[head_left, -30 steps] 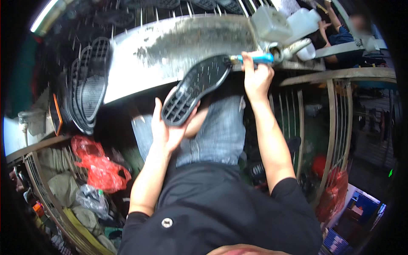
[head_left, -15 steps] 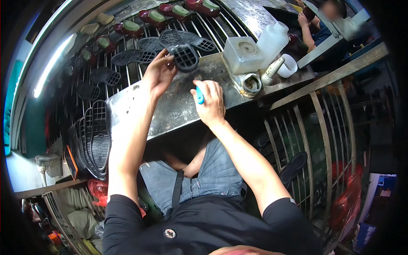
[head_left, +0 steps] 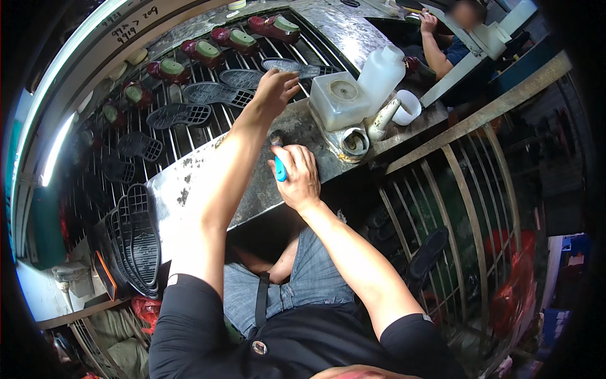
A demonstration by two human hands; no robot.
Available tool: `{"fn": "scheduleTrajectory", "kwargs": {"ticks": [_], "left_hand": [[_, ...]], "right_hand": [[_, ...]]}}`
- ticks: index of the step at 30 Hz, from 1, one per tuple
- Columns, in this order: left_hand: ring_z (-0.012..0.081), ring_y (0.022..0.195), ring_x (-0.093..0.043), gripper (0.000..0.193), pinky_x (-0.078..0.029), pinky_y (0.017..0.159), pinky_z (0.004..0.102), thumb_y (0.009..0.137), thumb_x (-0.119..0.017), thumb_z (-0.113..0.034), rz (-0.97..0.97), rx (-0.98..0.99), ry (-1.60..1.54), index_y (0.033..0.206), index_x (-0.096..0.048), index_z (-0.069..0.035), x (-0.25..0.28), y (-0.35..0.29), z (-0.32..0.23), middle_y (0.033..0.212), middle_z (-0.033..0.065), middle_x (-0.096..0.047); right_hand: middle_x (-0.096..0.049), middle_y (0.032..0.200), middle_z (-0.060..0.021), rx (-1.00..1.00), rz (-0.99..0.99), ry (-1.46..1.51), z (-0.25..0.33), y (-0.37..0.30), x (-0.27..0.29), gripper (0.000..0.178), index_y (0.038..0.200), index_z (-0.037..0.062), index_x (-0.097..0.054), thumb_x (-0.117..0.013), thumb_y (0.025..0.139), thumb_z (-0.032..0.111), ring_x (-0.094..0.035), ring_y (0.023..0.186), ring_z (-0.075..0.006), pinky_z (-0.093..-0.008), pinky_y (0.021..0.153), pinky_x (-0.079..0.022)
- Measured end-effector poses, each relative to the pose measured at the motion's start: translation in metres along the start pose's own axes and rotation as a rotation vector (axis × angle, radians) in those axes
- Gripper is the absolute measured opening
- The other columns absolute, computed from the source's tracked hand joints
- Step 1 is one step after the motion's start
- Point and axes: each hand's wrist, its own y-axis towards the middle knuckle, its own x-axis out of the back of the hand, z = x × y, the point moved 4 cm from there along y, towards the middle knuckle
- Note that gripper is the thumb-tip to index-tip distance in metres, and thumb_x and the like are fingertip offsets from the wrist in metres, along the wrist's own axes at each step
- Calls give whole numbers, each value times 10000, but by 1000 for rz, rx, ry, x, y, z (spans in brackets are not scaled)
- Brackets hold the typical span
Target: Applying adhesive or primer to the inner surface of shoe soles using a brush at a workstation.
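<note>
My left hand (head_left: 276, 90), its fingers stretched out and holding nothing, is above the rack beside a black shoe sole (head_left: 303, 67). Part of a neighbouring sole (head_left: 241, 79) disappears behind this hand. Closed around a blue-handled brush (head_left: 281, 169), my right hand (head_left: 300, 174) rests low over the stained metal bench top (head_left: 252, 189). The brush's dark tip points away from me, toward the rack. More black soles, such as one with a gridded heel (head_left: 218, 94), lie in a row across the bars to the left.
Dark red shoes (head_left: 235, 42) line the rack's far side. A square translucent container (head_left: 339, 101), a white bottle (head_left: 382, 69), a small pot (head_left: 349, 144) and a white cup (head_left: 407, 107) crowd the bench's right end. Stacked soles (head_left: 136, 240) stand left. Another person (head_left: 442, 60) sits far right.
My left hand has let go of the black sole, which now lies on the rack bars. My right hand keeps its grip on the brush. The whole view has shifted slightly.
</note>
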Motion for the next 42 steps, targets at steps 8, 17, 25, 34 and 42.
{"fn": "scheduleTrajectory", "kwargs": {"ticks": [8,17,25,34,42], "left_hand": [[247,1365,-660,502,-476,1191,371,1069,-652,-179,-163,-367,1011,1536,-602,0,90,-253,-66,1455,142,-716],[471,1501,-479,532,-356,1284,547,1048,-691,-185,-848,-419,2292,1548,-586,-37,294,-489,-140,1597,265,-550],[363,1403,-594,293,-458,1177,470,990,-741,-106,-782,-768,1951,1276,-738,-46,250,-483,-133,1419,167,-698],[196,1190,-691,333,-551,1102,379,1070,-635,-15,-453,-766,-40,1402,-648,-7,196,-469,-78,1312,109,-727],[450,1511,-492,768,-507,1162,670,1113,-527,-479,5,-376,-374,1702,-311,-37,178,-465,-26,1713,234,-400]], "right_hand": [[-653,1100,-85,22,-12,-4,3,2,4,337,1296,139,-672,-752,1007,292,-650,1119,-323,-484,997,-507],[-689,1092,-74,54,-52,-11,11,-1,-10,333,1244,173,-722,-823,933,239,-663,1077,-332,-499,932,-501],[-723,1217,-100,44,-41,16,-1,-5,-8,298,1329,128,-713,-736,1047,221,-662,1175,-356,-480,1031,-498],[-728,1201,-120,101,-49,26,5,-6,-12,264,1313,101,-713,-706,1078,223,-667,1132,-364,-482,1000,-501],[-733,1214,-116,83,-43,16,3,-5,-13,270,1315,94,-714,-704,1081,229,-667,1145,-362,-478,1007,-501]]}}
